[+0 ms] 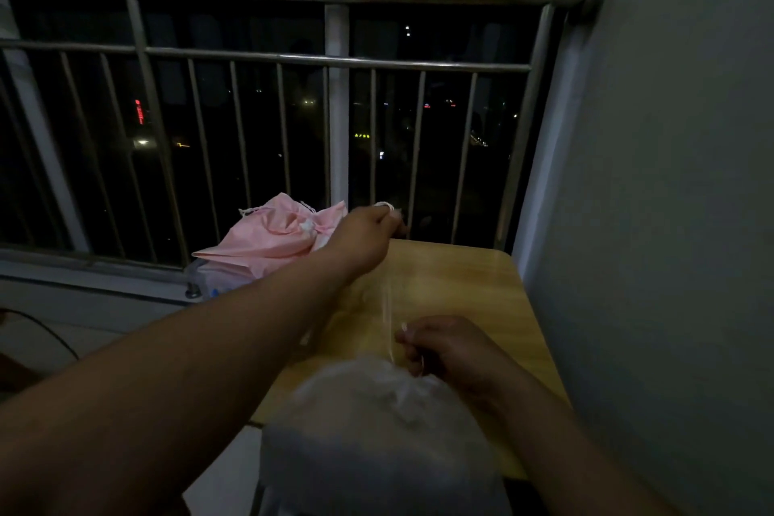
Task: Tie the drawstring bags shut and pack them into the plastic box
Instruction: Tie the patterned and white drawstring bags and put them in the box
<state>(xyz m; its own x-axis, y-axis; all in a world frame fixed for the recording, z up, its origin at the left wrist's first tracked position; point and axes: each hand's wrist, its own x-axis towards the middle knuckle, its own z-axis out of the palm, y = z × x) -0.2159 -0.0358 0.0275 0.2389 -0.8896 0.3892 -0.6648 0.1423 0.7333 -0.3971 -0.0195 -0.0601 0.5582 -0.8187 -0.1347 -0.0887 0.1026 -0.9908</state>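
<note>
The fingers of my left hand (366,232) are curled round a loop of drawstring (384,204) over the worktop's (460,276) far edge. My right hand (444,348) pinches the drawstring above the pale bag (377,432) at the near edge. Pink bags (272,235) heap on the plastic box (209,283) beside the far left corner.

Pink bags (268,239), pale grey bag (377,432), yellow wood-grain table (473,285).

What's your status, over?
Left grip, right grip pinching white drawstring cord. Pale cloth drawstring bag not boxed. Pink cloth bags crowd clear plastic box.
</note>
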